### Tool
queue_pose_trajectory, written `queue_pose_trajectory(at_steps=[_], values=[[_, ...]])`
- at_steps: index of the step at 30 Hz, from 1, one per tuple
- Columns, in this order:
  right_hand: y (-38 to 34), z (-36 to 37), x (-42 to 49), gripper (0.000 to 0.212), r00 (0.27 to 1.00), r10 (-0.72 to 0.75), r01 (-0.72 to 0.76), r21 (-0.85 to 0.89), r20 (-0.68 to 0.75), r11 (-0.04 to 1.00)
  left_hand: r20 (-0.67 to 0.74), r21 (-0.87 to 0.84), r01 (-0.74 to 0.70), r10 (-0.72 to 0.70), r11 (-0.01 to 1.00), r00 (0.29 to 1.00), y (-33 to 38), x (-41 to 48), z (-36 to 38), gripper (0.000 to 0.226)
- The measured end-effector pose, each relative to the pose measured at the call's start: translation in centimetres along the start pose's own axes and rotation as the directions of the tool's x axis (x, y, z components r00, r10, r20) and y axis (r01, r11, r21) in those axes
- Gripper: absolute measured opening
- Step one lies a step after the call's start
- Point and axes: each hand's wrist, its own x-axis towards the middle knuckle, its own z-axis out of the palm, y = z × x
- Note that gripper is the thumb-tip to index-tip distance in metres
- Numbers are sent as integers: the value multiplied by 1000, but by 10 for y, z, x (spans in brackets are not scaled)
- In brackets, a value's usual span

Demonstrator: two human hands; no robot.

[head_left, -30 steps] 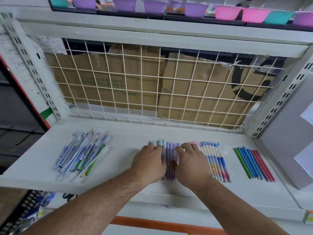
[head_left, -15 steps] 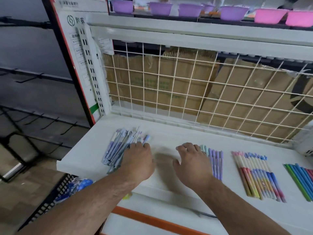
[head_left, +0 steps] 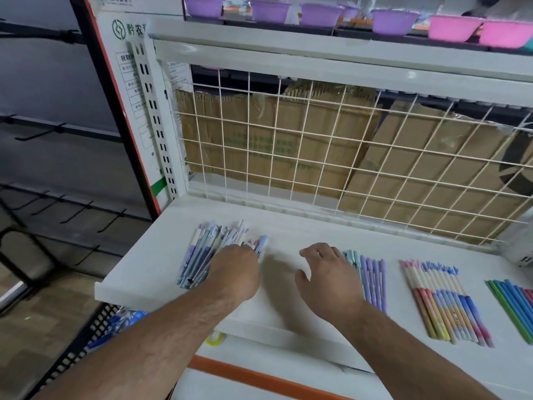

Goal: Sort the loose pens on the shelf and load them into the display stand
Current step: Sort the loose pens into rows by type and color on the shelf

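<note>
A mixed pile of blue, purple and white pens [head_left: 206,251] lies at the left end of the white shelf [head_left: 291,235]. My left hand [head_left: 235,271] rests on the right side of that pile, fingers bent down onto the pens. My right hand [head_left: 327,277] hovers over bare shelf with fingers loosely spread, holding nothing. Just right of it lies a neat row of purple and teal pens [head_left: 372,278]. Further right lie a row of pastel gradient pens [head_left: 444,301] and a row of green, blue and red pens [head_left: 513,307]. No display stand is in view.
A white wire grid [head_left: 331,157] backs the shelf, with cardboard boxes behind it. Purple and pink bowls [head_left: 392,21] sit on the upper shelf. A black mesh basket [head_left: 95,336] with blue packets hangs below the shelf's left end. An orange strip [head_left: 259,376] edges the lower shelf.
My view has swung left. My left hand went from the purple row over to the mixed pile at the left. My right hand lifted off the purple row.
</note>
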Motion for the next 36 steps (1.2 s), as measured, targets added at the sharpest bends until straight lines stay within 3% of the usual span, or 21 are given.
queue_pose_trajectory(at_steps=[4, 10, 16, 19, 22, 24, 26, 28, 29, 33, 36], values=[[-1, 0, 0, 33, 1000, -12, 12, 45, -13, 999, 102, 21, 8, -10, 1000, 995, 6, 3, -5, 20], [7, 3, -6, 32, 999, -28, 30, 76, -27, 997, 202, 86, -29, 11, 996, 979, 16, 11, -11, 30], [11, 1, -11, 27, 1000, -4, 6, 66, -22, 998, 181, 86, -57, 41, 995, 983, 23, 6, -6, 33], [14, -2, -17, 31, 999, 31, -35, 106, 36, 994, 185, -18, 3, 0, 1000, 983, 25, 5, -5, 36], [19, -4, -21, 32, 993, 94, -106, 180, 73, 978, 152, -283, 61, -18, 957, 988, 32, 7, -9, 27], [21, -8, -22, 31, 985, 134, -158, 250, 110, 955, 167, -551, 81, 15, 831, 986, 42, 9, -13, 21], [24, -11, -25, 30, 974, 161, -207, 341, 159, 917, 266, -828, 205, 44, 522, 963, 57, 4, -17, 12], [28, -17, -26, 28, 962, 185, -257, 435, 201, 863, 336, -920, 309, 79, 243, 939, 72, -2, -19, 13], [31, -20, -27, 27, 955, 200, -284, 482, 218, 829, 349, -929, 330, 104, 168, 931, 79, -4, -20, 14], [52, -36, -33, 22, 929, 259, -369, 610, 265, 702, 350, -937, 347, 182, 53, 919, 113, -13, -25, 13], [76, -48, -45, 17, 914, 298, -405, 635, 274, 658, 360, -932, 358, 216, 49, 908, 145, -20, -24, 8]])
